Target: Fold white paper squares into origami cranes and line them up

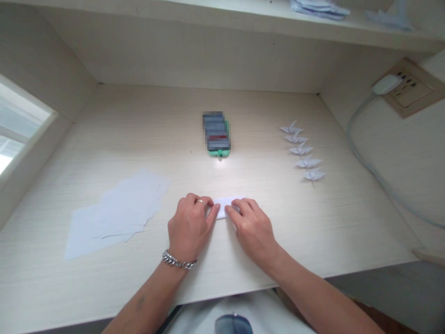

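A small folded piece of white paper (222,211) lies flat on the desk near its front edge. My left hand (190,227) grips its left end, thumb and fingers bent together on the paper. At the other end, my right hand (255,229) pinches the paper in the same way, thumb toward the middle. Both hands partly cover the paper, so its outer ends are hidden. To the left, several loose sheets of white paper (121,204) overlap in a spread pile. Several folded white paper cranes (301,150) stand in a line on the right.
Beyond my hands lies a phone in a green case (219,153), its screen blurred. A shelf (194,18) overhangs the back, with a stack of papers (320,9) on it. On the right wall, a white charger (386,85) sits in a socket, its cable (368,167) hanging down.
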The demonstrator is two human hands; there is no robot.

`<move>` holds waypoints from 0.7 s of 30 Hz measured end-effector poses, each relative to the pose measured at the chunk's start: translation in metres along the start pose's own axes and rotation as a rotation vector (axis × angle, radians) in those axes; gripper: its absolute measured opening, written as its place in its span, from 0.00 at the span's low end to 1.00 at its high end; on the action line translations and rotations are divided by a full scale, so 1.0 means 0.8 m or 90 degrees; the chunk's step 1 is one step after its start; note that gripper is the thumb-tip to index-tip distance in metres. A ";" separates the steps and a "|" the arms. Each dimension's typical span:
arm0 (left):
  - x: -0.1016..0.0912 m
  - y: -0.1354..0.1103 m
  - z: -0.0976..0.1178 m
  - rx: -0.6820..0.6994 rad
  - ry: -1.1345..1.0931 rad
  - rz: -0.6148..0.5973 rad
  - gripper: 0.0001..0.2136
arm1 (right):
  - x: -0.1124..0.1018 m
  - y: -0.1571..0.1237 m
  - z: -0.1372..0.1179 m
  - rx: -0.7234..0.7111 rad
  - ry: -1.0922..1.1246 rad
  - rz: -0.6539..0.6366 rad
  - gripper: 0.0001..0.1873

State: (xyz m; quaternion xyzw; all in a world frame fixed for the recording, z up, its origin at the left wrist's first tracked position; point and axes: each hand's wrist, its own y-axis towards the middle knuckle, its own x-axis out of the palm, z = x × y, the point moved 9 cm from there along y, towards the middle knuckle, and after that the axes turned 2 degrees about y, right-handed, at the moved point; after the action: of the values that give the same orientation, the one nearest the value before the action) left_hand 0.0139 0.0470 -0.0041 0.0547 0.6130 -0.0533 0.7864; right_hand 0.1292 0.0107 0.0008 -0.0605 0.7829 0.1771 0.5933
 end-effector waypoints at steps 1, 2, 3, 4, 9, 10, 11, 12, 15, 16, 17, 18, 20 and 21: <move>0.001 -0.001 0.001 0.005 -0.001 0.001 0.12 | 0.000 -0.005 -0.003 -0.002 -0.008 0.004 0.15; 0.001 -0.001 0.002 0.011 -0.001 0.002 0.12 | 0.001 -0.010 -0.007 -0.006 -0.015 0.003 0.16; 0.001 -0.002 0.002 0.017 -0.003 0.004 0.12 | 0.003 -0.015 -0.010 -0.009 -0.016 -0.002 0.18; 0.001 -0.002 0.002 0.023 -0.005 0.007 0.12 | 0.006 -0.019 -0.013 -0.012 -0.009 -0.016 0.19; -0.001 -0.007 -0.005 0.058 -0.049 0.024 0.10 | 0.012 -0.030 -0.017 0.006 0.048 -0.036 0.28; -0.003 -0.009 -0.006 0.070 -0.067 0.031 0.09 | 0.013 -0.030 -0.016 0.006 0.052 -0.038 0.28; -0.006 -0.013 -0.006 0.083 -0.084 0.046 0.09 | 0.013 -0.030 -0.016 0.006 0.055 -0.039 0.28; -0.009 -0.017 -0.004 0.099 -0.099 0.060 0.09 | 0.014 -0.030 -0.015 0.005 0.055 -0.040 0.29; -0.013 -0.040 0.014 0.190 -0.130 0.092 0.09 | 0.015 -0.030 -0.015 0.001 0.050 -0.039 0.28; -0.009 -0.048 0.022 0.219 -0.122 0.079 0.11 | 0.015 -0.030 -0.015 0.000 0.048 -0.038 0.28; -0.004 -0.056 0.029 0.242 -0.108 0.064 0.13 | 0.015 -0.030 -0.015 0.000 0.047 -0.038 0.28; -0.001 -0.062 0.033 0.248 -0.088 0.057 0.16 | 0.015 -0.031 -0.016 0.000 0.046 -0.039 0.27; 0.006 -0.070 0.036 0.243 -0.039 0.044 0.19 | 0.015 -0.031 -0.016 0.002 0.048 -0.040 0.27; 0.007 -0.073 0.036 0.240 -0.016 0.038 0.20 | 0.015 -0.031 -0.015 0.004 0.050 -0.039 0.27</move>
State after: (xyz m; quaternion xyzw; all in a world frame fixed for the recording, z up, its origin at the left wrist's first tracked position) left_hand 0.0341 -0.0149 -0.0041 0.2184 0.5807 -0.1445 0.7709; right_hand 0.1220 -0.0152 -0.0129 -0.0896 0.8041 0.1536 0.5673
